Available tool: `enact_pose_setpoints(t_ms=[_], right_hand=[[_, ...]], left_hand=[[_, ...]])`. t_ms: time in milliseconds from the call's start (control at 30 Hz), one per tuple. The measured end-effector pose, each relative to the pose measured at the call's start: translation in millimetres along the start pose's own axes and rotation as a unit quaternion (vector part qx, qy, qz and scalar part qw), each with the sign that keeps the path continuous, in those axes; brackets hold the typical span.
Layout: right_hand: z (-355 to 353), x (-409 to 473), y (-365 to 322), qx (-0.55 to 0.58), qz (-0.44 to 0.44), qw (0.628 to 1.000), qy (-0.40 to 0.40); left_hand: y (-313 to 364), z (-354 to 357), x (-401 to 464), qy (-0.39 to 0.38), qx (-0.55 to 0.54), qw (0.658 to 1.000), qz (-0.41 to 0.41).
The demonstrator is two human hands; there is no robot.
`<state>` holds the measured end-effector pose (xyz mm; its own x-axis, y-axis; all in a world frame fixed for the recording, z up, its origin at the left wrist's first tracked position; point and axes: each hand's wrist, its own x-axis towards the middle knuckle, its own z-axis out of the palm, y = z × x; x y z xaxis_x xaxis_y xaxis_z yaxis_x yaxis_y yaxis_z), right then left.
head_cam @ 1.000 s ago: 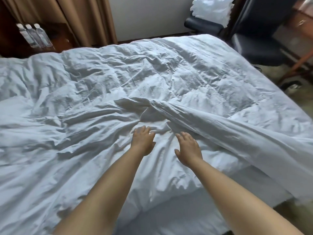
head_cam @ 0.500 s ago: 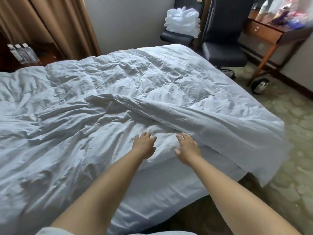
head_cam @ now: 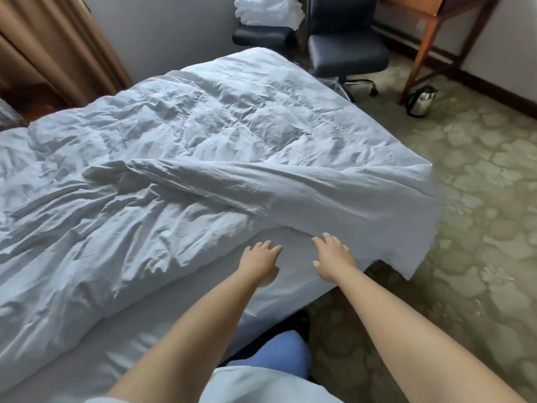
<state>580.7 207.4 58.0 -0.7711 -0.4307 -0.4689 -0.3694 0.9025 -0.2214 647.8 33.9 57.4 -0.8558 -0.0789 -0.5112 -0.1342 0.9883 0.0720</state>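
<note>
A big bed (head_cam: 162, 338) fills most of the view, and its bare white sheet shows along the near side. A puffy white duvet (head_cam: 203, 135) lies all crumpled on top of the bed. One long flap (head_cam: 290, 187) of the duvet is folded back across it and hangs off the bed's corner on the right. A green flowery carpet (head_cam: 479, 213) covers the floor. A black chair (head_cam: 345, 53) stands past the far end of the bed, with a pile of white towels (head_cam: 267, 10) just left of it. A shiny kettle (head_cam: 421, 101) sits on the carpet (well away from the bed).

The left hand (head_cam: 260, 261) and right hand (head_cam: 334, 255) are side by side, palms down, over the bare sheet. Both are spread wide with straight fingers and hold nothing. The right fingertips are right at the flap's edge; whether they touch it I cannot tell.
</note>
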Motion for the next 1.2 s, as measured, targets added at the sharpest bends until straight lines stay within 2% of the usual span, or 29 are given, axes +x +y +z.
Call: enact_pose_setpoints(t_ms=[100, 233, 333, 400, 467, 567, 733, 800, 833, 867, 900, 933, 1033, 1067, 1100, 1200], right_hand=[[1, 16, 36, 0.002, 0.009, 1.000, -0.026], [-8, 52, 80, -0.010, -0.007, 0.999, -0.044], [-22, 88, 106, -0.027, -0.023, 0.997, -0.067], [-29, 111, 117, -0.041, -0.038, 0.995, -0.083], [-37, 130, 124, -0.049, -0.051, 0.992, -0.100], [-45, 157, 128, -0.048, -0.078, 0.989, -0.119], [-53, 183, 132, -0.075, -0.138, 0.974, -0.163], [-57, 191, 136, -0.081, -0.163, 0.968, -0.172], [-58, 195, 139, -0.084, -0.174, 0.965, -0.175], [-59, 199, 143, -0.088, -0.184, 0.963, -0.178], [-60, 203, 147, -0.094, -0.194, 0.959, -0.182], [-62, 205, 153, -0.103, -0.205, 0.955, -0.186], [-68, 211, 171, -0.143, -0.217, 0.943, -0.208], [-71, 213, 178, -0.145, -0.220, 0.940, -0.217], [-75, 214, 185, -0.139, -0.227, 0.938, -0.221], [-96, 218, 207, -0.117, -0.243, 0.942, -0.200]], left_hand=[[26, 6, 36, -0.012, -0.045, 0.999, -0.013], [58, 14, 100, -0.025, -0.174, 0.981, -0.085], [79, 19, 149, -0.031, -0.295, 0.943, -0.149], [87, 19, 170, -0.028, -0.377, 0.903, -0.204], [90, 17, 188, -0.020, -0.466, 0.847, -0.256], [86, 19, 208, 0.006, -0.591, 0.739, -0.325], [84, 16, 228, 0.087, -0.733, 0.527, -0.422], [87, 13, 234, 0.091, -0.786, 0.425, -0.440], [89, 11, 236, 0.088, -0.804, 0.389, -0.442], [93, 8, 237, 0.086, -0.810, 0.377, -0.440], [97, 4, 238, 0.077, -0.808, 0.388, -0.436], [103, -1, 239, 0.065, -0.802, 0.411, -0.428], [135, -24, 236, 0.014, -0.755, 0.508, -0.415], [149, -34, 236, 0.009, -0.754, 0.515, -0.408], [162, -45, 236, 0.016, -0.764, 0.505, -0.402], [194, -80, 245, 0.119, -0.772, 0.477, -0.402]])
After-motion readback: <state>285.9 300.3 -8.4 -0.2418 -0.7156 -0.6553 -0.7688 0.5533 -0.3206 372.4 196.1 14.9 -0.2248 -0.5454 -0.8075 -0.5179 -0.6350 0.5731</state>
